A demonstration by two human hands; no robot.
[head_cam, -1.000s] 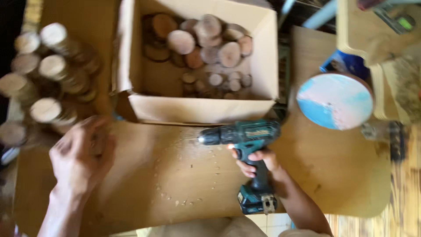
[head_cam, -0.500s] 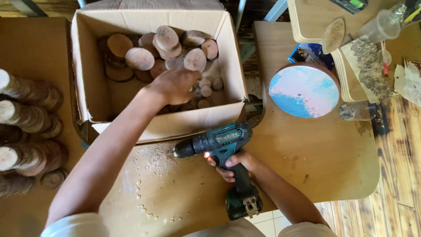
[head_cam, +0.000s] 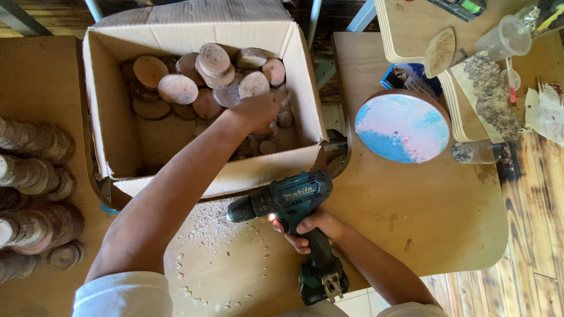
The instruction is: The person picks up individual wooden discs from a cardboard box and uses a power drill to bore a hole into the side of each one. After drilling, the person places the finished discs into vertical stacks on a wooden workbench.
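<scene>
My right hand (head_cam: 310, 228) grips the handle of a teal and black cordless drill (head_cam: 292, 205). The drill lies level over the wooden table (head_cam: 405, 217), its bit pointing left above scattered wood shavings (head_cam: 217, 235). My left hand (head_cam: 257, 111) reaches deep into an open cardboard box (head_cam: 114, 105) filled with round wood slices (head_cam: 178, 88). Its fingers rest among the small slices at the box's right side. Whether they have closed on a slice is hidden.
Stacks of drilled wood slices (head_cam: 35, 194) line the left edge. A round blue and pink painted disc (head_cam: 402, 126) lies right of the box. Beyond it stand a plywood tray (head_cam: 411, 35), a clear plastic cup (head_cam: 502, 38) and a small glass jar (head_cam: 477, 152).
My left hand went from the table up into the box, then moved further right among the slices. The drill stays held in my right hand.
</scene>
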